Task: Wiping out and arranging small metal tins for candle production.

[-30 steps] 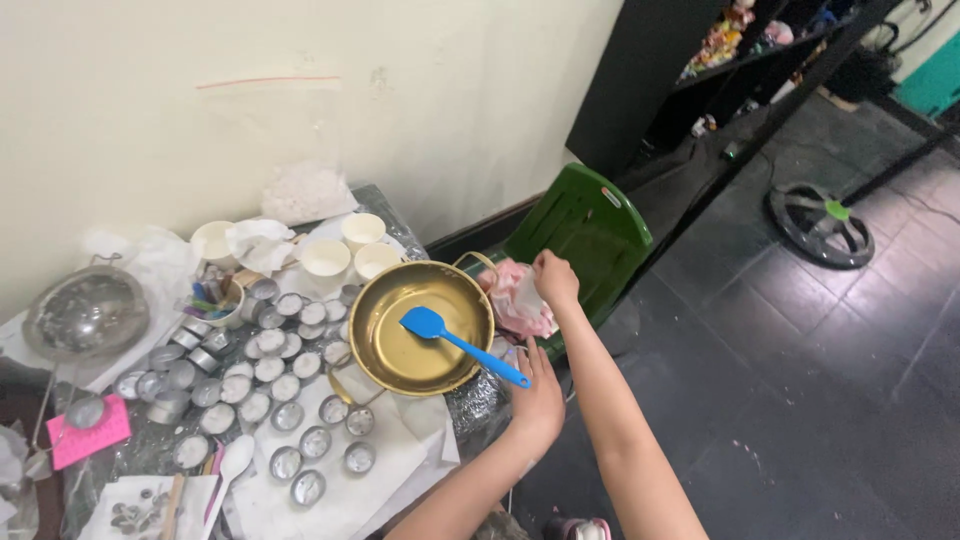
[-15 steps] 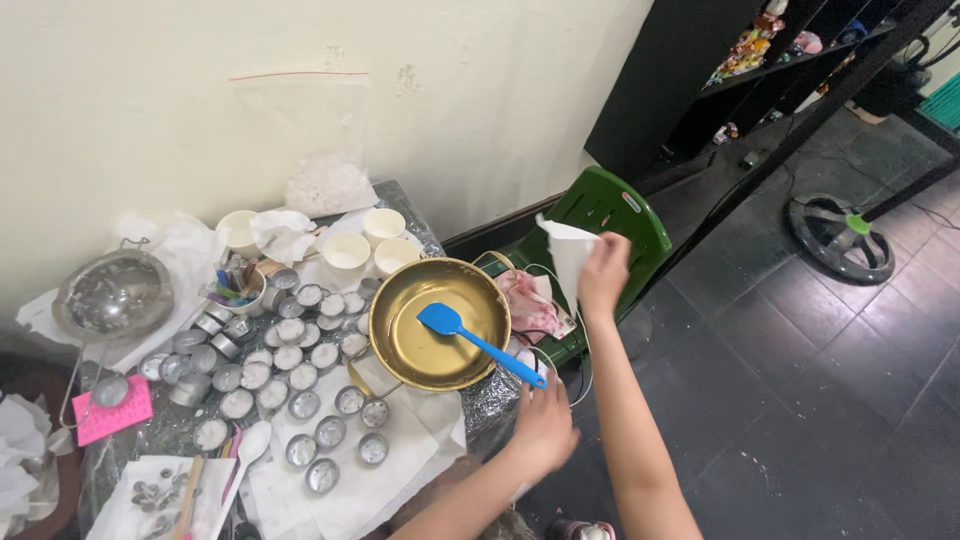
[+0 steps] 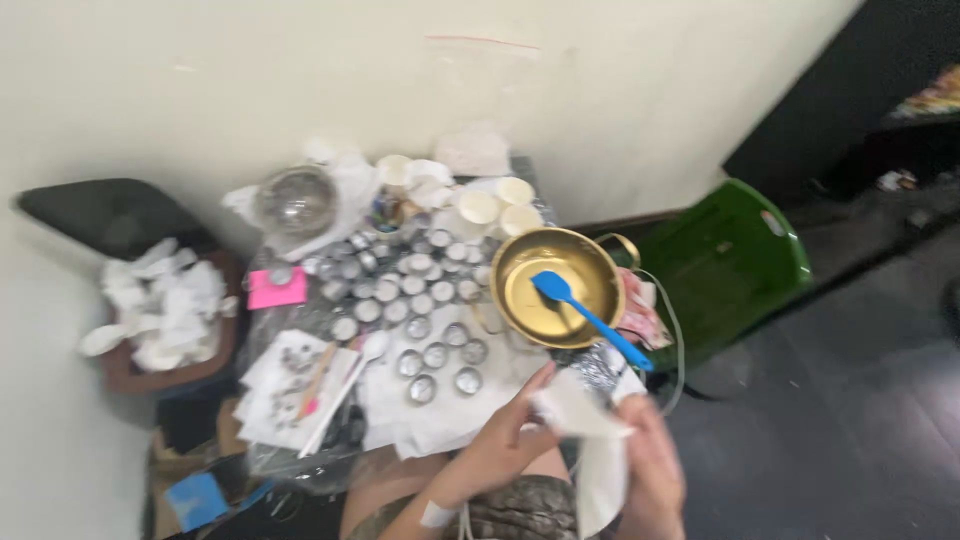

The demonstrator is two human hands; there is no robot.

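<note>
- Head view, blurred, looking down on a cluttered table (image 3: 300, 455) set against a pale wall.
- Left hand (image 3: 500, 440) low in the middle, fingers stretched toward a white tissue (image 3: 590, 440), tips touching its left edge; looks part open, though the blur hides the grip.
- Right hand (image 3: 650, 470) just beside it at the lower right, fingers curled along the tissue's right side and holding it; sheet hangs down between the two hands, below the table edge.
- Gold pan (image 3: 557, 287) on the table's right part, up and away from both hands, apart from the tissue.
- Blue spatula (image 3: 590, 318) lying in the pan, blade on the pan floor, handle slanting out over the rim toward the lower right, its end near the tissue.
- Rows of small round metal cups (image 3: 420, 300) left of the pan, spread over white paper.
- Three pale paper cups (image 3: 500, 205) behind the pan, close to the wall.
- Metal strainer (image 3: 297, 200) at the back left of the table.
- Pink note (image 3: 277, 288) near the table's left edge.
- Brown bin (image 3: 165, 320) full of crumpled white paper, left of the table.
- Green plastic chair (image 3: 730, 265) right of the table, on dark floor tiles.
</note>
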